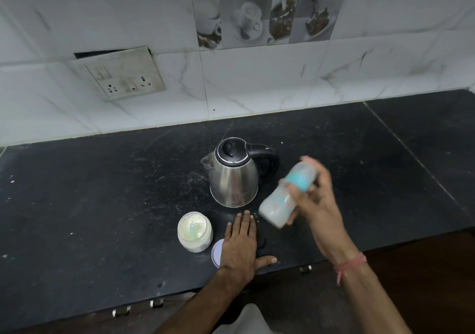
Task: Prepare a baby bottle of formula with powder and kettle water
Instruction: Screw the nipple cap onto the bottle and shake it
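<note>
Left hand (240, 243): flat on dark countertop (102, 205), palm down, fingers straight and close together, thumb spread to the side near the counter's front edge. Nothing gripped. Fingertips just short of kettle (232, 176) base; heel of hand covering part of pale round lid (216, 256) lying flat on the counter.

Right hand (312, 202): raised above the counter, fingers curled around baby bottle (285, 197) at its upper half (outline blurred, so exact finger placement cannot be told). Bottle tilted, teal collar and capped top toward the wall, base toward the camera; whitish content visible inside. Red thread (349, 266) around right wrist.

Kettle: stainless steel, black lid closed, black handle to the right, spout to the left, upright between wall and hands.

Open jar (195, 232) of white powder: upright, just left of left hand, scoop handle (192, 229) standing in powder.

Wall: switch plate (120, 76) hanging loose.
</note>
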